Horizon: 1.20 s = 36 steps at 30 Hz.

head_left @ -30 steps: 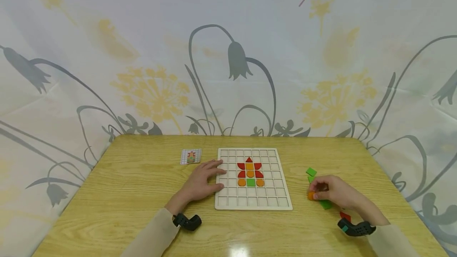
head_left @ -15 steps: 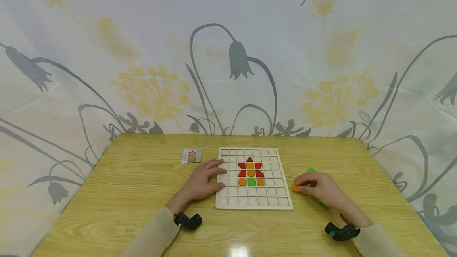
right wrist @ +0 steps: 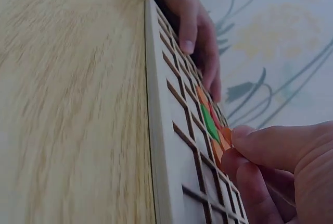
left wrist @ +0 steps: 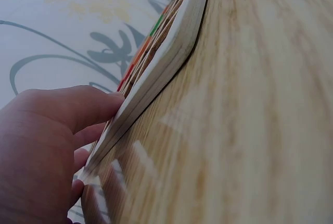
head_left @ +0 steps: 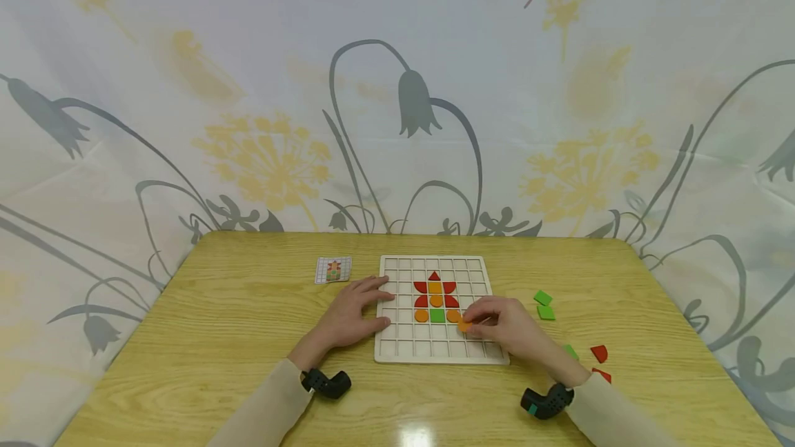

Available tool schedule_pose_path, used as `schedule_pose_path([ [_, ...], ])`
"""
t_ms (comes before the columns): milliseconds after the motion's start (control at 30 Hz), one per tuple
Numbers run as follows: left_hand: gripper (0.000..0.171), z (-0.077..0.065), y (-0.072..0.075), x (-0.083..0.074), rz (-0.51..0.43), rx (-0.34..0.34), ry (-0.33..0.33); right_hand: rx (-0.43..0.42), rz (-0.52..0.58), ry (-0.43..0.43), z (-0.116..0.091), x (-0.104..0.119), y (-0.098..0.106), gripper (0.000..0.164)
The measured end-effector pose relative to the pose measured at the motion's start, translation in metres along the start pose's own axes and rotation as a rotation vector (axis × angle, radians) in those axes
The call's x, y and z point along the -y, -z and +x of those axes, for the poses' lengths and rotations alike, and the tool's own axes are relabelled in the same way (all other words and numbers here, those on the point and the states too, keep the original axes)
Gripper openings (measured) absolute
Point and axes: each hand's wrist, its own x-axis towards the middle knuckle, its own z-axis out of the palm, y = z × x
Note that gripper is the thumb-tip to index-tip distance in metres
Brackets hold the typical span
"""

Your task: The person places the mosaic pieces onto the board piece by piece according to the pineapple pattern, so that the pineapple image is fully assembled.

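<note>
Head view: the fingers of your right hand [head_left: 508, 325] pinch an orange disc [head_left: 464, 326] over the pale gridded board [head_left: 397, 348], just beside the orange circle [head_left: 453, 315] that sits right of the green square [head_left: 437, 316]; it is unclear whether the disc touches the board. The extended fingers of your left hand [head_left: 350, 316] rest on the board's left edge, gripping nothing. To set the disc down well, it would probably help to let that left hand steady the board, line the disc up with the grid, and lower it flat without nudging the circle.
</note>
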Motion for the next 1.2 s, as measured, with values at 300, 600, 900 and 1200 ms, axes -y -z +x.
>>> schedule_pose_path([
  [300, 0.041, 0.0, -0.001, 0.001, 0.005, 0.007, 0.01, 0.055, -0.01, 0.096, 0.018, 0.003, -0.029, 0.009],
  [600, 0.042, 0.001, 0.0, 0.0, 0.004, -0.004, -0.004, 0.046, -0.008, 0.122, 0.018, 0.001, -0.035, 0.008],
  [900, 0.042, 0.0, 0.0, 0.002, 0.018, 0.004, 0.013, 0.028, -0.016, 0.119, 0.017, 0.001, -0.037, 0.008],
  [1200, 0.042, 0.001, 0.0, 0.0, 0.008, 0.009, 0.008, 0.027, 0.006, 0.099, 0.016, 0.001, -0.032, 0.009],
])
